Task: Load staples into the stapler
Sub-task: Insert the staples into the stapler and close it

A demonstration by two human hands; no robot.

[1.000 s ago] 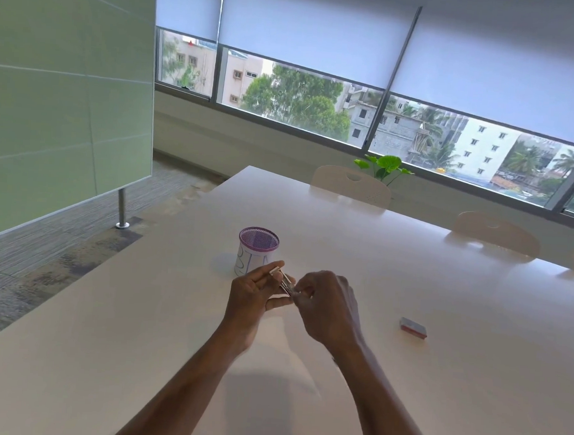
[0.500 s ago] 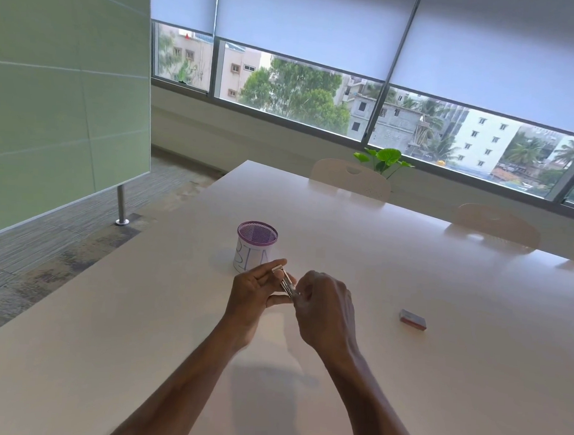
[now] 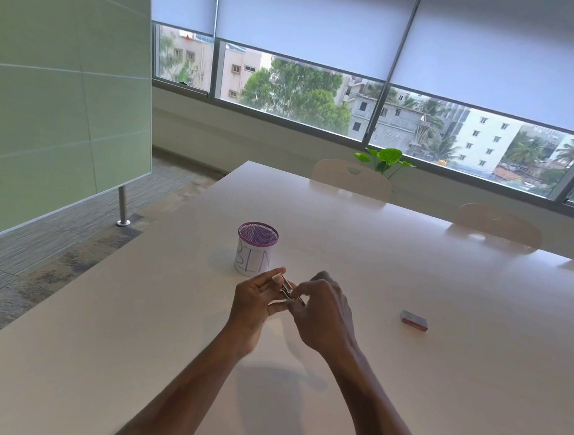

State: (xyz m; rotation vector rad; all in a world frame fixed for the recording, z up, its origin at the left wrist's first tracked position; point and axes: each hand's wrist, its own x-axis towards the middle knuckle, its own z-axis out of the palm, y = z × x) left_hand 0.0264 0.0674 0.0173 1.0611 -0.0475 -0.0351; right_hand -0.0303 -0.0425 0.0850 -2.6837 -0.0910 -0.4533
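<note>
A small metal stapler (image 3: 288,290) is held above the white table (image 3: 141,309), mostly hidden between both hands. My left hand (image 3: 256,299) grips it from the left, thumb and fingers around its body. My right hand (image 3: 323,314) pinches its near end with the fingertips; whether staples sit between those fingertips is hidden. A small red and grey staple box (image 3: 414,320) lies flat on the table to the right, apart from both hands.
A purple mesh cup (image 3: 256,249) wrapped in white paper marked "BIN" stands just beyond my left hand. Pale chairs (image 3: 352,179) line the table's far side, with a green plant (image 3: 385,157) behind. A frosted glass partition (image 3: 62,99) stands at the left.
Both hands stay together on the stapler in about the same spot; the right fingers have shifted slightly along it. The camera has moved a little.
</note>
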